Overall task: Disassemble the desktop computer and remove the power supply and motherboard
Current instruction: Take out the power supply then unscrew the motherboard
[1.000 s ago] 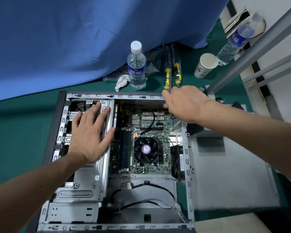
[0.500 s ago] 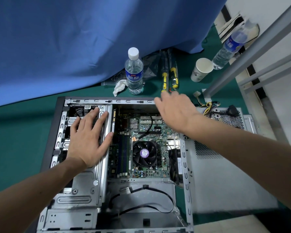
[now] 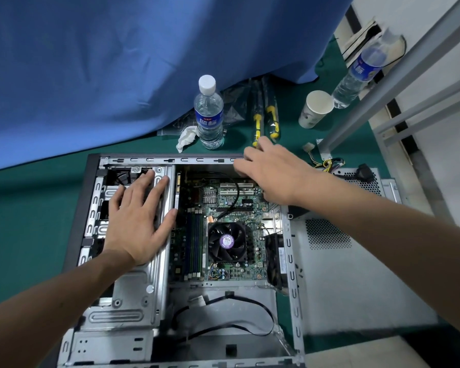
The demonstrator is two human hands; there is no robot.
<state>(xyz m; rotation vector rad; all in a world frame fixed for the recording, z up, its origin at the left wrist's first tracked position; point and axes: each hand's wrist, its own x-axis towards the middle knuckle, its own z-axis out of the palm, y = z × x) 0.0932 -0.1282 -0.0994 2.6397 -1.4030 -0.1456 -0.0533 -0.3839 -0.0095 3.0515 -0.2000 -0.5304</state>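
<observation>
The green motherboard point(image 3: 223, 224) lies flat inside the open grey metal case point(image 3: 294, 261) at the bench's middle, long axis running away from the person. The right hand point(image 3: 274, 172), fingers loosely spread and gripping nothing, hovers at the board's far edge, nearer than the left hand point(image 3: 137, 221), which presses flat, fingers apart, on the silver drive cage point(image 3: 133, 296).

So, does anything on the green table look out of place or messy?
A crumpled white tissue lies beside the upright water bottle. A loose bundle of coloured wires trails on the table right of the case. Nothing is spilled.

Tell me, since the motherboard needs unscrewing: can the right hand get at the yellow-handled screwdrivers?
Probably yes. The right hand is open at the case's far rim, and the screwdrivers lie just beyond its fingers with nothing between.
</observation>
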